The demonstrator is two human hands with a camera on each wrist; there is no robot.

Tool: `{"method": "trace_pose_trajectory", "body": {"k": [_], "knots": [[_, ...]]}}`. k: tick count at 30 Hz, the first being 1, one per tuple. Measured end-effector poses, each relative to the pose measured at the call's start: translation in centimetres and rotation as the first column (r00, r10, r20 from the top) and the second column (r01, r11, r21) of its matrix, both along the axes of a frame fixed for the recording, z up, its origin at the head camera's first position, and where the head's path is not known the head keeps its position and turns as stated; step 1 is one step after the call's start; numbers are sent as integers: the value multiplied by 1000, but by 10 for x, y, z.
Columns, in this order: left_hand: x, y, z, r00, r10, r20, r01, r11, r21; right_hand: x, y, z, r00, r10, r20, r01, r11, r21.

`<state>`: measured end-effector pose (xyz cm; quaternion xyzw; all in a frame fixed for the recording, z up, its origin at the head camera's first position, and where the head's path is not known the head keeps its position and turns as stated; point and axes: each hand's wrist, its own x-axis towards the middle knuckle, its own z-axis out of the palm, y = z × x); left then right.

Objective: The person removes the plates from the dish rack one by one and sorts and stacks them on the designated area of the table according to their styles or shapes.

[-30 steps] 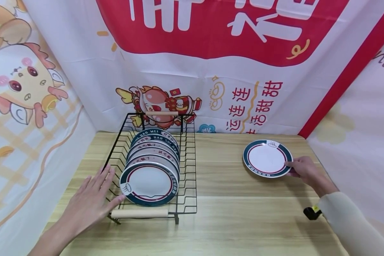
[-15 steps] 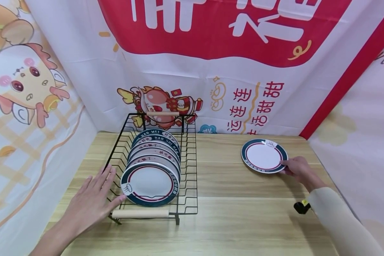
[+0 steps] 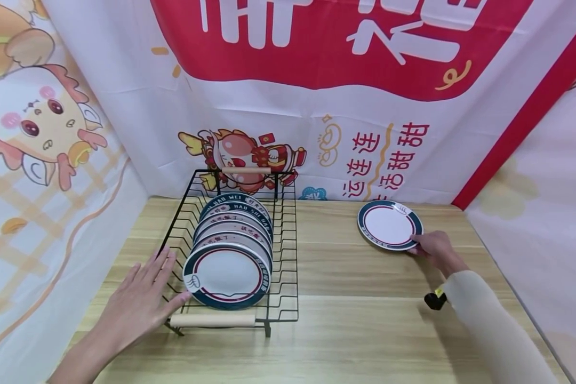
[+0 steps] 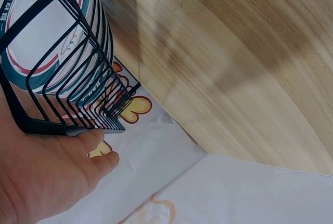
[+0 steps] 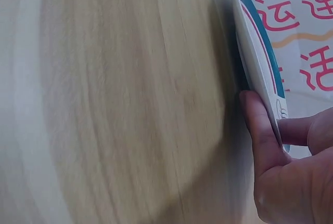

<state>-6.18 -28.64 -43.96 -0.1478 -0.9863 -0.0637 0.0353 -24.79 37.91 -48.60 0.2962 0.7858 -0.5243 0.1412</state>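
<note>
My right hand (image 3: pixel 436 249) pinches the right rim of a white plate (image 3: pixel 390 225) with a green border and a red ring. In the right wrist view, the thumb lies on one face of that plate (image 5: pixel 263 52) and fingers on the other; a shadow falls on the table beside it. At the left, my left hand (image 3: pixel 141 296) rests with straight fingers along the side of a black wire dish rack (image 3: pixel 283 277). The left wrist view has that hand (image 4: pixel 49 174) touching the rack's frame. Several plates (image 3: pixel 228 277) stand tilted in a row inside the rack.
Wooden handles (image 3: pixel 212 320) sit at the rack's near and far ends. The rack stands on a wood-grain table (image 3: pixel 345 320). Printed cloth (image 3: pixel 249 101) hangs behind and along both sides. A small black object (image 3: pixel 434 300) is by the right sleeve.
My right hand has carried the plate left and slightly toward the back cloth. The left hand has stayed on the rack, and the plates in it have not moved.
</note>
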Motion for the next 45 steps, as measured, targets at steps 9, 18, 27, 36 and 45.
{"method": "trace_pose_trajectory", "body": {"k": [9, 18, 27, 36, 45], "knots": [[-2, 1, 0, 1000, 0, 3, 0, 1000, -1, -11, -7, -10, 999, -20, 28, 18, 997, 71], [-4, 2, 0, 1000, -3, 4, 3, 1000, -3, -9, -5, -15, 1000, 5, 21, -6, 997, 72], [-4, 3, 1, 1000, -2, 7, 2, 1000, -11, -2, -3, 0, 973, 223, 59, -229, 905, 359], [-6, 2, 2, 1000, -6, 0, 6, 1000, -11, -10, -25, 50, 914, 406, 5, -280, 622, 731], [-2, -1, -1, 1000, -4, -13, 4, 1000, -9, 3, -116, 111, 732, 650, -202, -273, 553, 787]]}}
